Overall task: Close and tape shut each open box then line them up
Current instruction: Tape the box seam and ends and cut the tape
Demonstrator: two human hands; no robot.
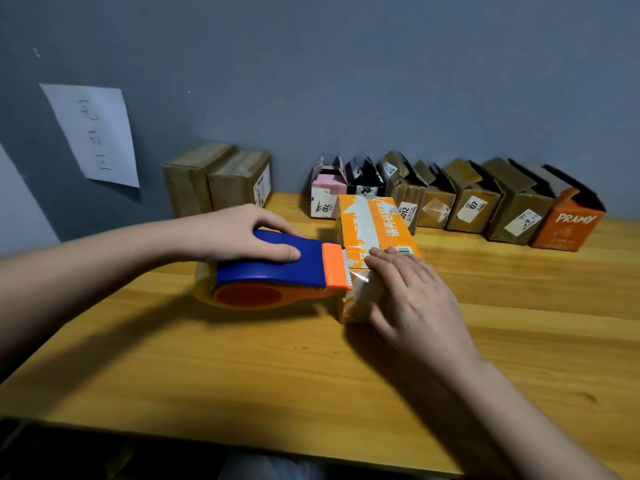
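The orange box (375, 251) lies on its side in the middle of the wooden table (242, 368), flaps folded shut, and everything else is best placed from it. Just to its left, the left hand (249, 233) curls over the blue tape dispenser (273, 271), thumb along its top, with the orange cutter end touching the box's near edge; held this way, the toothed blade can bite down on the strip of clear tape (363, 284) running across the seam. The right hand (412, 299) lies flat on the box's near end, fingers straight, gripping nothing; it seems to be pinning the flaps and the fresh tape so the box does not slide while the tape is torn. Behind the box, against the grey wall, stands a row of open boxes (460, 202) with flaps up, probably waiting their turn. Behind it and to the left, two brown boxes (218, 180) sit side by side, closed and taped, apparently the start of the finished line. Farther left on the wall hangs a sheet of paper (95, 133).
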